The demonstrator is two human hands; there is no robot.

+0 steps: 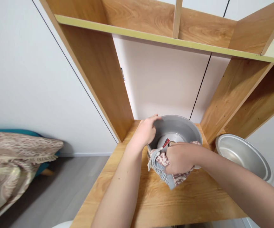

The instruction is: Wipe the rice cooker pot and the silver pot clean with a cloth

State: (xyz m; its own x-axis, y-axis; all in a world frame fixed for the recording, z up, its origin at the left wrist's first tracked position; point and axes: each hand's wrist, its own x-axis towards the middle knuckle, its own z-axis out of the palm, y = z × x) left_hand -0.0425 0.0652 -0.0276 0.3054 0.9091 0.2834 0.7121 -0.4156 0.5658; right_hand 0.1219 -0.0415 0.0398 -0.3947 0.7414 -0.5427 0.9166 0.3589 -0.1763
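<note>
A round grey metal pot (184, 125) stands on the wooden shelf top. My left hand (146, 130) grips its left rim, with the index finger stretched along the edge. At the front rim, my right hand (178, 157) is closed on a patterned cloth (162, 169) in pink, white and grey-blue, which hangs over the pot's near side. Beside the right hand, a small red label (166, 142) shows inside the pot, and a small round metal thing (171, 143) is partly hidden by the fingers.
Right of the pot, a silver metal basin (244, 155) leans tilted near a wooden upright (234, 91). A yellow-edged shelf (151, 35) crosses above. The wooden top (175, 205) extends towards me. At the far left is a seat with a patterned cover (15, 155).
</note>
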